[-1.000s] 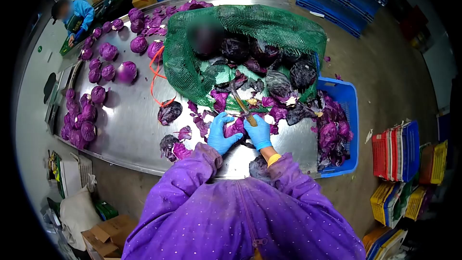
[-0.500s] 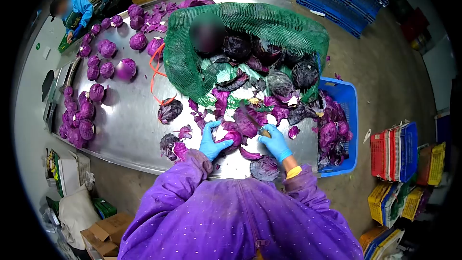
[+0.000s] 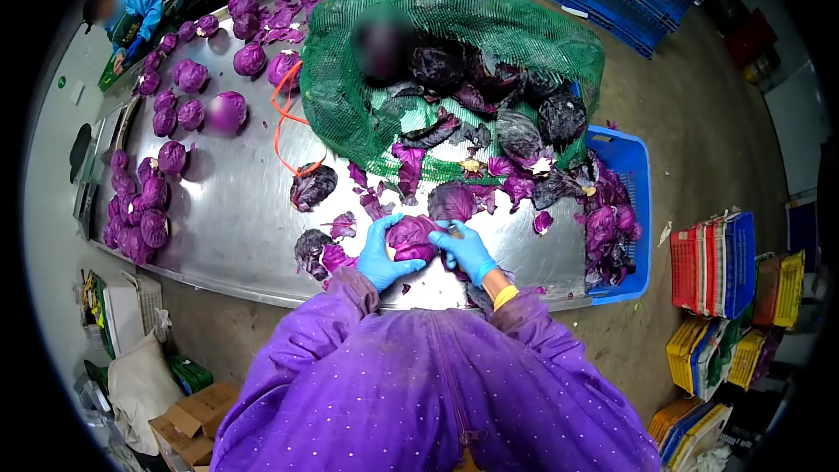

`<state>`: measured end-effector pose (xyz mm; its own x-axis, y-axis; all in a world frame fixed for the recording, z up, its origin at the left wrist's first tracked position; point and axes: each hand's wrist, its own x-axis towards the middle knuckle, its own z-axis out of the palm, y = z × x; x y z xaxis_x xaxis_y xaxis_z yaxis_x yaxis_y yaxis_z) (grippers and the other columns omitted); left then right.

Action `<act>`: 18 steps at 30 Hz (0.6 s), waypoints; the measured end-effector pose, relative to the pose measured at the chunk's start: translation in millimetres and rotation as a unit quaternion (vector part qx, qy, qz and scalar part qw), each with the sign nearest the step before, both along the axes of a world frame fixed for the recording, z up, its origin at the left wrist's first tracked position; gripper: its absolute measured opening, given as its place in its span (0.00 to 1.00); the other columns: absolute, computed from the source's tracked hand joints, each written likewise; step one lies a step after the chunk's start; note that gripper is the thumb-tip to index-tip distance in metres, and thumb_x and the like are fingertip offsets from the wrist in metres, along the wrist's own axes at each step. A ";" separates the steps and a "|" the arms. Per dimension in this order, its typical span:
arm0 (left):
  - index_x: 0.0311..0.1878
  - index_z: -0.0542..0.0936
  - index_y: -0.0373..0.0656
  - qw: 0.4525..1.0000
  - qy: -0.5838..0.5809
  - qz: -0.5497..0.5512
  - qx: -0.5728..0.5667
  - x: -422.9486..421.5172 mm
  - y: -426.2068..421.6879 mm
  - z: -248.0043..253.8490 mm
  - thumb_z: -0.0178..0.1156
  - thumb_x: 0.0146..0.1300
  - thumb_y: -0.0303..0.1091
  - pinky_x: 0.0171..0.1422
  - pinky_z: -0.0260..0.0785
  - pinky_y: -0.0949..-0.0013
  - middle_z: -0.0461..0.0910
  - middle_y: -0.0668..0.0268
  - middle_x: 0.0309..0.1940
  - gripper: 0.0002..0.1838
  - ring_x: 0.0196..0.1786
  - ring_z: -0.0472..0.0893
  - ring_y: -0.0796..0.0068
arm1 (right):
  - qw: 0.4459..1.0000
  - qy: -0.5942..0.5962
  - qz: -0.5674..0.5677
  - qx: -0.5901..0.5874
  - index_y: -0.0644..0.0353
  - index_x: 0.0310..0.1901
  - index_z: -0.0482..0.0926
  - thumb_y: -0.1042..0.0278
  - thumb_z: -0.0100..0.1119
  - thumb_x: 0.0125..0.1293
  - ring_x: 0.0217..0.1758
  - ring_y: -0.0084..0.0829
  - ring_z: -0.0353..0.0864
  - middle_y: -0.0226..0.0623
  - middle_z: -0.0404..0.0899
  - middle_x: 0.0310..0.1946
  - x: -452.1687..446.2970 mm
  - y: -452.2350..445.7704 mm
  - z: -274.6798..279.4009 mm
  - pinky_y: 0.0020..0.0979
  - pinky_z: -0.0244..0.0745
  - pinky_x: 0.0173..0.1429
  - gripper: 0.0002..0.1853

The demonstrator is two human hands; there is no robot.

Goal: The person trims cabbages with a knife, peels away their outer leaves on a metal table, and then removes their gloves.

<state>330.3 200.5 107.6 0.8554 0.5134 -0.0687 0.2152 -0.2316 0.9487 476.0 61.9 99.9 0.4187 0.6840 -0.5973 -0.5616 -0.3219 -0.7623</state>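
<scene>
My left hand (image 3: 383, 255), in a blue glove, cups a trimmed red cabbage (image 3: 411, 238) from its left side, near the table's front edge. On the cabbage's right, my right hand (image 3: 466, 252) is closed with its fingertips against the head. The knife it gripped a moment ago is now almost wholly hidden by the fingers. Just beyond my hands lies a large loose purple leaf (image 3: 454, 201). An untrimmed dark cabbage (image 3: 313, 187) and dark outer leaves (image 3: 311, 252) lie to the left.
A green mesh sack (image 3: 350, 131) spills dark cabbages (image 3: 562, 118) across the metal table (image 3: 253, 236). Trimmed heads (image 3: 154, 227) cluster left. A blue crate (image 3: 645, 227) of leaves stands right. Another person (image 3: 131, 17) is at the far left; stacked crates (image 3: 712, 262) stand right.
My left hand has turned the cabbage upright. My right hand has moved left to it, and the knife blade, plainly visible before, is now hidden. The view has shifted slightly.
</scene>
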 end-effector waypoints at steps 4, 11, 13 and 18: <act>0.59 0.62 0.38 0.992 -0.009 -0.055 0.117 -7.7 12.7 -0.4 0.76 0.35 0.37 0.69 0.56 0.62 0.64 0.54 0.56 0.47 0.63 0.64 0.59 | 0.998 -0.039 0.004 -0.040 0.58 0.52 0.72 0.63 0.65 0.58 0.15 0.16 0.63 0.23 0.69 0.21 4.9 0.7 2.7 0.20 0.59 0.18 0.21; 0.59 0.67 0.48 0.970 0.056 -0.100 0.216 -5.8 15.6 24.7 0.75 0.35 0.43 0.68 0.57 0.55 0.58 0.50 0.62 0.43 0.64 0.61 0.50 | 0.975 -0.220 0.025 -0.014 0.60 0.53 0.72 0.66 0.58 0.55 0.28 0.27 0.75 0.35 0.76 0.29 -24.6 2.8 -6.3 0.29 0.72 0.34 0.22; 0.58 0.67 0.47 0.975 0.062 -0.084 0.196 -3.1 16.7 24.7 0.75 0.35 0.44 0.67 0.58 0.56 0.60 0.51 0.60 0.43 0.63 0.62 0.50 | 0.949 -0.312 0.031 -0.033 0.62 0.52 0.72 0.66 0.58 0.53 0.33 0.33 0.77 0.40 0.77 0.31 -26.7 4.8 -12.6 0.32 0.73 0.41 0.22; 0.55 0.64 0.43 0.982 -0.043 -0.067 0.170 -4.6 24.9 2.7 0.77 0.34 0.41 0.65 0.61 0.60 0.63 0.52 0.55 0.43 0.59 0.67 0.55 | 0.951 -0.300 -0.010 -0.073 0.63 0.42 0.75 0.68 0.57 0.51 0.34 0.36 0.78 0.45 0.78 0.30 -13.7 14.1 -39.9 0.32 0.72 0.41 0.16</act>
